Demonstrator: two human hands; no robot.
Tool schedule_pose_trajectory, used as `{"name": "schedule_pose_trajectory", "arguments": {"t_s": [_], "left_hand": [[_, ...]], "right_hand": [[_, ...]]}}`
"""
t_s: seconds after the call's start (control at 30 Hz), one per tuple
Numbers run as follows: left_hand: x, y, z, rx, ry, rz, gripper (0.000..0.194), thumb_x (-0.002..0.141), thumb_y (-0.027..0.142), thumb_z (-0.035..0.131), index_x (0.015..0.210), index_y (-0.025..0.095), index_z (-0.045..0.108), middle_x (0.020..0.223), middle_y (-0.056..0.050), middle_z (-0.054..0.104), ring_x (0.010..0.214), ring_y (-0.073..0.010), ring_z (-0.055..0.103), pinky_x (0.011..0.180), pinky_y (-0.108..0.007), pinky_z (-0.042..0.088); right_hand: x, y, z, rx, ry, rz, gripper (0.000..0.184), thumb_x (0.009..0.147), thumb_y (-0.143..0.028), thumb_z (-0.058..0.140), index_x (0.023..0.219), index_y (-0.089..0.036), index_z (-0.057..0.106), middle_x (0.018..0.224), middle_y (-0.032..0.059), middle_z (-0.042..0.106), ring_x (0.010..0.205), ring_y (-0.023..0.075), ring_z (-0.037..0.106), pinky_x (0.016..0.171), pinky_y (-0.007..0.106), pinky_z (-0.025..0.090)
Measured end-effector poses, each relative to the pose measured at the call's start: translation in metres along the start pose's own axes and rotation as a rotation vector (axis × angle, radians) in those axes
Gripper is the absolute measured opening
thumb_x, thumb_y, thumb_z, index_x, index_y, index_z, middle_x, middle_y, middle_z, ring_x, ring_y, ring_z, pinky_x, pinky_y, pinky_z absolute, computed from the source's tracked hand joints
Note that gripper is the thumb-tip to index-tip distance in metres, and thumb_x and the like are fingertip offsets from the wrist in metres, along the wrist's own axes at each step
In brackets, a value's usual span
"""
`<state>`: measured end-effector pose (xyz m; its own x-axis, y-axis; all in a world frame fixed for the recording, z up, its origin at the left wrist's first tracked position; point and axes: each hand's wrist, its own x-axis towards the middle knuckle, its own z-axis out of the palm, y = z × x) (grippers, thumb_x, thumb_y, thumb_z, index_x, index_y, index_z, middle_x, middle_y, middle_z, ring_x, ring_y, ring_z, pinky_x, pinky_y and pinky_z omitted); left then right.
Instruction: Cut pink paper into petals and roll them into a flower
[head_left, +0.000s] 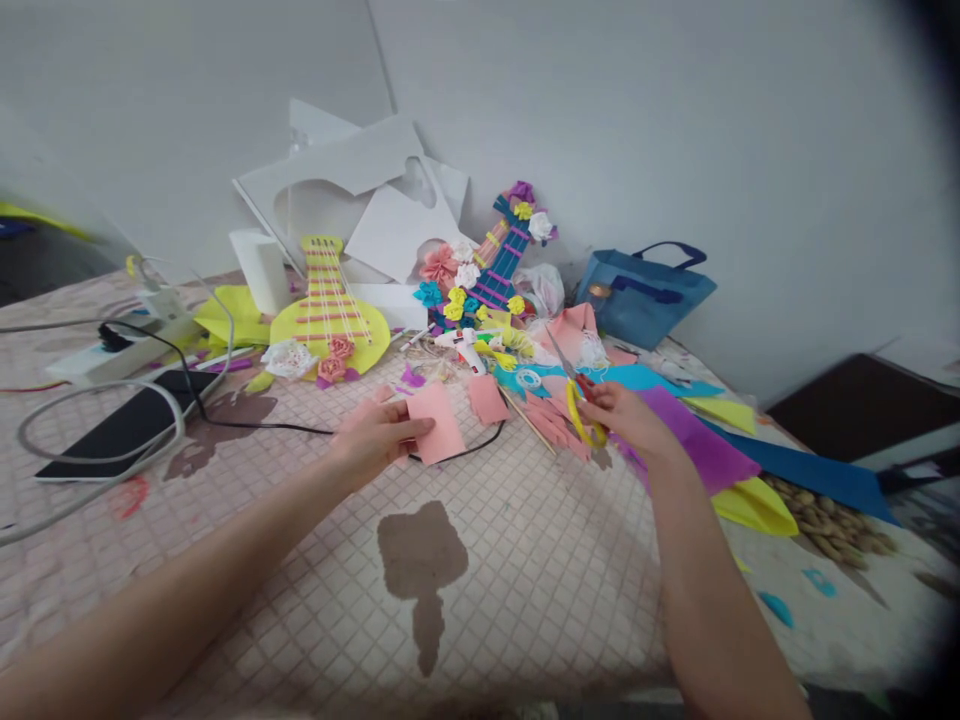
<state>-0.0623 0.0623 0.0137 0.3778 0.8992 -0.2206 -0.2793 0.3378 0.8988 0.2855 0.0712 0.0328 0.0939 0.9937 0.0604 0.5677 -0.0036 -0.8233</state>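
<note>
My left hand (pixel 379 440) pinches a pink paper rectangle (pixel 441 425) between thumb and fingers, just above the table. In my right hand (pixel 626 415) is a pair of scissors (pixel 573 408) with yellow and red handles, its blades pointing up and away, apart from the paper. A small pile of pink squares (pixel 489 400) lies between the hands. Pink strips (pixel 551 425) are scattered near the scissors, beside a thin wooden stick (pixel 529 422). A black cable (pixel 480 445) runs behind the held paper.
A yellow paper guitar (pixel 319 318) and a flower-covered blue one (pixel 510 260) stand at the back. A white glue gun (pixel 466 350) lies before them. Coloured sheets (pixel 694 440) and a blue bag (pixel 637 295) are right; a power strip (pixel 105 350) and black tablet-like slab (pixel 124 430) left.
</note>
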Motion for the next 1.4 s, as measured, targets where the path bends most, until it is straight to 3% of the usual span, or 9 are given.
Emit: {"name": "schedule_pose_trajectory", "arguments": {"t_s": [0.2,0.4,0.53,0.7,0.83,0.93,1.07,1.27,1.4], "left_hand": [[-0.002,-0.003,0.004,0.076,-0.046,-0.013,0.026,0.068,0.019,0.073,0.091,0.011,0.067,0.098,-0.012,0.067,0.084,-0.0194,0.062,0.073,-0.03,0.047],[-0.002,-0.012,0.004,0.134,-0.078,0.056,0.024,0.067,0.022,0.075,0.087,0.012,0.068,0.088,-0.009,0.069,0.077,-0.017,0.062,0.069,-0.028,0.047],[-0.002,-0.015,0.004,0.101,-0.104,0.055,0.025,0.068,0.022,0.074,0.09,0.013,0.068,0.092,-0.009,0.07,0.08,-0.0176,0.063,0.071,-0.028,0.048],[-0.004,-0.019,0.017,-0.198,-0.145,-0.055,0.023,0.075,0.021,0.069,0.096,0.012,0.067,0.103,-0.012,0.068,0.092,-0.0203,0.064,0.081,-0.03,0.05],[-0.004,-0.017,0.018,-0.298,-0.057,-0.104,0.01,0.076,0.013,0.067,0.085,0.012,0.068,0.086,-0.007,0.071,0.075,-0.014,0.065,0.067,-0.022,0.052],[0.001,-0.005,0.01,-0.348,0.066,-0.027,0.006,0.076,0.008,0.065,0.076,0.014,0.064,0.073,-0.002,0.068,0.061,-0.0106,0.063,0.054,-0.02,0.05],[0.007,0.011,-0.001,-0.407,0.187,-0.056,0.007,0.08,0.009,0.059,0.075,0.014,0.061,0.07,-0.002,0.067,0.061,-0.0112,0.064,0.055,-0.021,0.051],[0.009,0.018,-0.009,-0.471,0.21,-0.018,0.008,0.08,0.008,0.059,0.073,0.013,0.06,0.066,0.0,0.065,0.056,-0.0087,0.061,0.053,-0.02,0.05],[0.009,0.021,-0.012,-0.478,0.208,0.011,0.011,0.081,0.009,0.057,0.071,0.013,0.06,0.062,0.001,0.063,0.053,-0.0075,0.059,0.053,-0.02,0.049]], "right_hand": [[-0.032,-0.059,0.078,0.553,-0.211,-0.09,0.038,0.061,-0.045,0.073,0.078,-0.02,0.05,0.066,-0.0044,0.048,0.055,0.0095,0.046,0.05,0.024,0.035],[-0.065,-0.071,0.127,0.609,-0.293,-0.023,0.033,0.063,-0.038,0.074,0.075,-0.019,0.05,0.067,-0.0038,0.049,0.057,0.0088,0.045,0.055,0.024,0.036],[-0.07,-0.067,0.135,0.612,-0.265,-0.019,0.032,0.062,-0.032,0.074,0.08,-0.019,0.051,0.071,-0.0041,0.05,0.06,0.0089,0.044,0.055,0.023,0.035],[-0.069,-0.068,0.136,0.684,-0.23,0.012,0.033,0.062,-0.036,0.074,0.075,-0.019,0.049,0.066,-0.0054,0.046,0.056,0.0081,0.041,0.053,0.023,0.033],[-0.072,-0.069,0.138,0.756,-0.258,0.071,0.041,0.06,-0.043,0.076,0.082,-0.02,0.049,0.068,-0.0054,0.046,0.056,0.0085,0.042,0.054,0.023,0.036],[-0.077,-0.068,0.143,0.869,-0.412,0.047,0.045,0.067,-0.055,0.068,0.091,-0.022,0.05,0.074,-0.0031,0.048,0.059,0.0099,0.047,0.058,0.026,0.041],[-0.087,-0.063,0.152,0.975,-0.649,0.05,0.059,0.068,-0.074,0.052,0.093,-0.02,0.054,0.074,-0.0007,0.05,0.059,0.0123,0.053,0.058,0.028,0.045],[-0.101,-0.062,0.161,0.95,-0.987,0.135,0.079,0.067,-0.086,0.027,0.082,-0.014,0.056,0.058,-0.0017,0.045,0.047,0.0109,0.047,0.045,0.025,0.041],[-0.103,-0.06,0.166,0.959,-1.072,0.175,0.082,0.067,-0.087,0.022,0.081,-0.014,0.057,0.056,-0.0014,0.044,0.046,0.011,0.046,0.042,0.025,0.041]]}}
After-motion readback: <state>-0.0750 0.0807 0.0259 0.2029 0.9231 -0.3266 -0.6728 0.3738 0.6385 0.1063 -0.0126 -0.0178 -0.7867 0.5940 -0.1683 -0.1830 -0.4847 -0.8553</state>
